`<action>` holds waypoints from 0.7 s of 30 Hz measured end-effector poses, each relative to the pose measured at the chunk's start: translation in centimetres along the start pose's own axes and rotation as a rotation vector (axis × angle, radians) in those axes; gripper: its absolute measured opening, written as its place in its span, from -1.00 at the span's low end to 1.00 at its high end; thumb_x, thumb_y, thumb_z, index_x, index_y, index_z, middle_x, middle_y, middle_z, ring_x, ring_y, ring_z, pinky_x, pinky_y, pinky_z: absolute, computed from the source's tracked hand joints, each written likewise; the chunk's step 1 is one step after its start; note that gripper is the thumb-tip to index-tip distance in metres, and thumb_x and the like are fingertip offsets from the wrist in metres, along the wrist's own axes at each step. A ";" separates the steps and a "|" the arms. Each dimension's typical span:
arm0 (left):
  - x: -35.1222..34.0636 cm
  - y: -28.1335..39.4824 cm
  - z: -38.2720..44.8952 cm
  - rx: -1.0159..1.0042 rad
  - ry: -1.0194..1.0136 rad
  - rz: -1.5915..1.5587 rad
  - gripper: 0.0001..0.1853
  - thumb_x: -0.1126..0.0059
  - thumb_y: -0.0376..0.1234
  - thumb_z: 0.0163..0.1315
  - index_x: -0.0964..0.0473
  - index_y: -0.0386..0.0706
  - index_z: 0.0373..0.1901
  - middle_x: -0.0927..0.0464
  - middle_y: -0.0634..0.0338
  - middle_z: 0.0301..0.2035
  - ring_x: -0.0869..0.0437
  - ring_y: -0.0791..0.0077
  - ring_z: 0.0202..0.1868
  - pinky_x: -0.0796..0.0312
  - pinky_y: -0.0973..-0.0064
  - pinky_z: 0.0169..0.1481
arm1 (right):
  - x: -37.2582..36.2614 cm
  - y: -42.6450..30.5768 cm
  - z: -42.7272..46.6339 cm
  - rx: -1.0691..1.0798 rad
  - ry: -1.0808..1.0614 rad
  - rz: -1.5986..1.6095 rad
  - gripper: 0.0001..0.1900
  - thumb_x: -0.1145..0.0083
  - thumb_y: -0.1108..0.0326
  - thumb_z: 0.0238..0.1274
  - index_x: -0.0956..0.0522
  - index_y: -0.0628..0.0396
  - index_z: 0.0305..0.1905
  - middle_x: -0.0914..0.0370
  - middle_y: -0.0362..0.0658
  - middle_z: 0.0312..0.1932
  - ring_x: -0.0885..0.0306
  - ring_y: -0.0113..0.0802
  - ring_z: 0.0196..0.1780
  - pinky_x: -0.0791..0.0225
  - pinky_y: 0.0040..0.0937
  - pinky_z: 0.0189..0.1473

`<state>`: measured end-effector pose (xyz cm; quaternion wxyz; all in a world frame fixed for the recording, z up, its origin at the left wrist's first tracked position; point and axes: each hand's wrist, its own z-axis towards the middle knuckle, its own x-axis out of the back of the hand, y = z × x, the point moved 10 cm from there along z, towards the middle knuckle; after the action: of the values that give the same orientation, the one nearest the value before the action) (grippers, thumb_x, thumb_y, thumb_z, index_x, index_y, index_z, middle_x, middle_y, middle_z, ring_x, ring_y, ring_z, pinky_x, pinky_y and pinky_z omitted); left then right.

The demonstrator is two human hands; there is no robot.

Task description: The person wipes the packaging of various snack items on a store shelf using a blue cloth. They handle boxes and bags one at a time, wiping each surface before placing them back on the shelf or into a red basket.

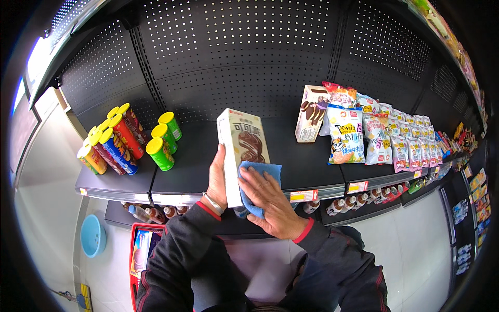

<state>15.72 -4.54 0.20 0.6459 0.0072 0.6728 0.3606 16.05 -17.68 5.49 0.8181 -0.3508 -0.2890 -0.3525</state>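
Note:
A cream and white snack carton (247,132) with a chocolate treat pictured on it is held tilted above the black shelf. My left hand (217,179) grips the carton along its left side; a light-coloured bracelet circles the wrist. Pressed flat on the carton's lower front is a folded blue cloth (273,171), under the fingers of my right hand (275,208). The hand and cloth hide that part of the carton. A similar carton (311,113) stands upright on the shelf to the right, beside several bags of snacks (346,134).
Canisters with yellow lids (121,152) and green canisters (160,154) stand on the shelf (183,171) at left. Bottles (336,206) line the lower shelf. On the floor are a red basket (133,234) holding boxes and a blue basin (92,236). A perforated panel (241,82) backs the shelf.

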 end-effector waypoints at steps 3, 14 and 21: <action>-0.6 -2.7 -0.4 0.120 -0.023 0.016 -0.15 0.12 0.25 0.52 -0.22 -0.22 0.54 -0.43 -0.09 0.35 -0.53 0.07 0.32 -0.37 0.09 0.49 | 0.4 0.3 0.0 0.003 0.027 -0.022 -0.17 0.02 -0.15 0.51 -0.09 0.12 0.65 0.07 0.06 0.71 0.14 0.05 0.75 0.24 0.17 0.65; -0.9 -11.6 -3.0 0.425 0.133 0.131 -0.24 0.18 0.22 0.56 -0.32 -0.18 0.49 -0.53 -0.09 0.30 -0.62 0.05 0.26 -0.44 0.12 0.42 | 7.2 9.0 -1.8 -0.254 0.435 -0.133 -0.36 0.10 0.17 0.62 -0.13 0.26 0.61 -0.09 0.18 0.64 -0.02 0.11 0.69 0.10 0.01 0.63; 0.9 -8.4 -2.1 0.225 0.181 0.130 -0.35 0.02 0.14 0.54 -0.41 -0.16 0.40 -0.62 0.01 0.15 -0.68 0.17 0.14 -0.51 0.21 0.34 | 4.3 6.0 -2.0 -0.161 0.359 -0.047 -0.30 -0.03 0.14 0.54 -0.15 0.20 0.62 -0.03 0.17 0.67 0.03 0.15 0.70 0.11 0.06 0.63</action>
<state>17.54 -11.35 -4.89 0.5530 0.0905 0.7625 0.3232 23.69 -17.79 5.22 0.8173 -0.3400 -0.1173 -0.4502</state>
